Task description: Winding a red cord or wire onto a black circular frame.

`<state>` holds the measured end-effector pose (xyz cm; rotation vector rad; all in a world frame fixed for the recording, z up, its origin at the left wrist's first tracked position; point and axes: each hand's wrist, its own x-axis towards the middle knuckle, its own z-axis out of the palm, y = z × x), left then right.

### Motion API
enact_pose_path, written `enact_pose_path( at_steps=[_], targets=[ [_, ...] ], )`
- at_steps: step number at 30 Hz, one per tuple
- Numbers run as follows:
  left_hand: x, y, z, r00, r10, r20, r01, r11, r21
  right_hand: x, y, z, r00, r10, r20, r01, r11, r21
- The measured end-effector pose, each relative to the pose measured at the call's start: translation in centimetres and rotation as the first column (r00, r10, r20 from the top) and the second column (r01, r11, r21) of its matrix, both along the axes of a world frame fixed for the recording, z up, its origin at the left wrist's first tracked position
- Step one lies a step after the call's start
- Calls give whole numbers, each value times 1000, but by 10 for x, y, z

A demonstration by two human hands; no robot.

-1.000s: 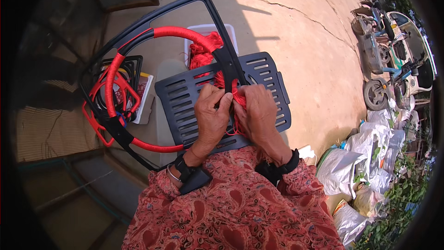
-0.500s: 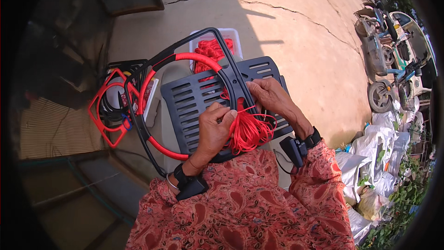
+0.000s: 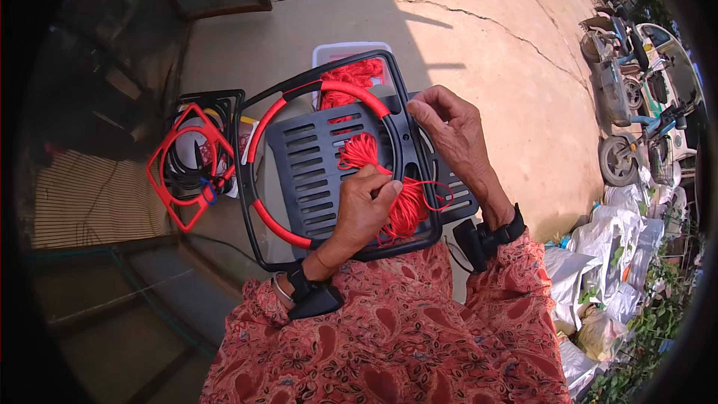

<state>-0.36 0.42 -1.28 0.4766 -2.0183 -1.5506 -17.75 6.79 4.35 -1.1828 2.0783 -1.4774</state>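
A black square frame with a ring inside it, partly wrapped in red cord, rests in front of me over a slotted dark plastic stool top. My left hand is closed around a bundle of red cord at the ring's right side. The bundle's looped end sticks out above my fingers and its loose strands hang below. My right hand is closed at the frame's upper right side bar, thumb against it. Its fingertips are partly hidden.
Behind the stool stands a white bin holding more red cord. To the left lie a red-wrapped square frame and black frames. Parked bikes and white sacks line the right. A wire-mesh panel is at left.
The black frame has turned and now lies squarer to me. My right hand has moved up along its side bar. More of the cord bundle's looped end shows above my left hand.
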Motion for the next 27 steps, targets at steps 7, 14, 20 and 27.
enact_pose_path(
  at_steps=[7, 14, 20, 27],
  targets=[
    [4, 16, -3, 997, -14, 72, 6, 994, 107, 44, -36, 4, 531, 592, -606, -109, 757, 645],
    [6, 14, -5, 995, 19, 95, -17, 1000, -21, 30, -58, -2, 760, 437, -481, -182, 854, 488],
    [3, 7, -11, 991, -11, 132, -1, 996, 87, 20, -45, 39, 876, 280, 394, -277, 959, -66],
    [-6, -4, -3, 952, -219, 216, 3, 708, 707, 15, 64, 82, 177, 463, 869, 3, 882, -471]
  ],
)
